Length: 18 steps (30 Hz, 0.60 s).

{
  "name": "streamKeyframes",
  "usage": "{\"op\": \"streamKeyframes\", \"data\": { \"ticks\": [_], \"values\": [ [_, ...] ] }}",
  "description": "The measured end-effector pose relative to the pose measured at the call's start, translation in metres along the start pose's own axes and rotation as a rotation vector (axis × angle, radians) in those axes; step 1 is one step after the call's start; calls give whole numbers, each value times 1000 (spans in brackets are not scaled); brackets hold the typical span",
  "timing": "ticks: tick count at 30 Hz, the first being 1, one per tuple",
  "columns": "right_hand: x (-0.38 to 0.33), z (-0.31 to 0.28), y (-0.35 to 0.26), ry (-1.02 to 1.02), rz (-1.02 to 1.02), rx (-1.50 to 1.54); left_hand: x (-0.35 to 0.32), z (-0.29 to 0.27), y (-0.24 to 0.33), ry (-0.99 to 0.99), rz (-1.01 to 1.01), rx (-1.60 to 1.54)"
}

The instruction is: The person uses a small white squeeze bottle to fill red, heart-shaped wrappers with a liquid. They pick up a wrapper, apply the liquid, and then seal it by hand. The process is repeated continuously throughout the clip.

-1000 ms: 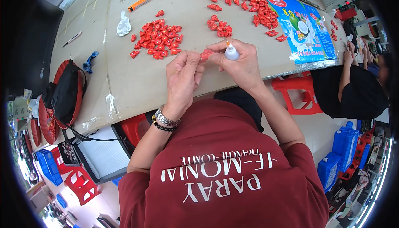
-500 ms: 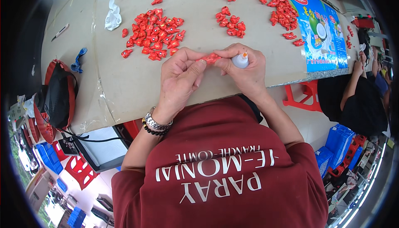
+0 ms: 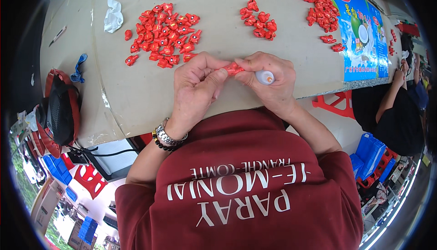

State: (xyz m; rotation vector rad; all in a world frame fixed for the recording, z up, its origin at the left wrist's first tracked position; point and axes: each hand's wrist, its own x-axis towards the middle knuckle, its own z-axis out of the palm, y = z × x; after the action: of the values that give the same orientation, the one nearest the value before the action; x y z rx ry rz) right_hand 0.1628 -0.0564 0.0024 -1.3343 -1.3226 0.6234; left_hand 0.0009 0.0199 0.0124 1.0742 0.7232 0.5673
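A small glossy red plastic piece [image 3: 234, 68] is pinched between my two hands above the near part of the table. My left hand [image 3: 196, 85] grips its left end with thumb and forefinger. On its other end are the thumb and forefinger of my right hand [image 3: 273, 82]. A small white squeeze bottle [image 3: 264, 77] with an orange tip is tucked in the right hand too, its nozzle facing up toward me. Fingers cover both ends of the red piece. A loose pile of similar red pieces [image 3: 164, 36] lies just beyond my left hand.
A smaller red cluster [image 3: 259, 22] and a larger red heap [image 3: 321, 4] lie farther right, beside a blue printed sheet [image 3: 362, 36]. At left are crumpled tissue [image 3: 113, 15], a knife [image 3: 58, 36], a blue strip [image 3: 78, 68] and a black-and-red bag [image 3: 63, 111]. Another person's arm [image 3: 392, 93] shows far right.
The bottle in my right hand has tipped, so its nozzle now points more toward me. Both hands keep their pinch on the red piece. The whole view has shifted slightly.
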Motion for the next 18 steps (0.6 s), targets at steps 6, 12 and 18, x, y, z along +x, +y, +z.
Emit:
{"op": "streamKeyframes", "data": {
  "ticks": [6, 12, 18],
  "values": [
    [1, 2, -1, 23, -12, -26, 0, 1, 1, 11, 3, 15],
    [1, 5, 0, 50, -30, -32, 0, 1, 1, 16, -2, 20],
    [-1, 2, 1, 6, -39, -28, -1, 2, 0, 26, 13, 32]
  ]
}}
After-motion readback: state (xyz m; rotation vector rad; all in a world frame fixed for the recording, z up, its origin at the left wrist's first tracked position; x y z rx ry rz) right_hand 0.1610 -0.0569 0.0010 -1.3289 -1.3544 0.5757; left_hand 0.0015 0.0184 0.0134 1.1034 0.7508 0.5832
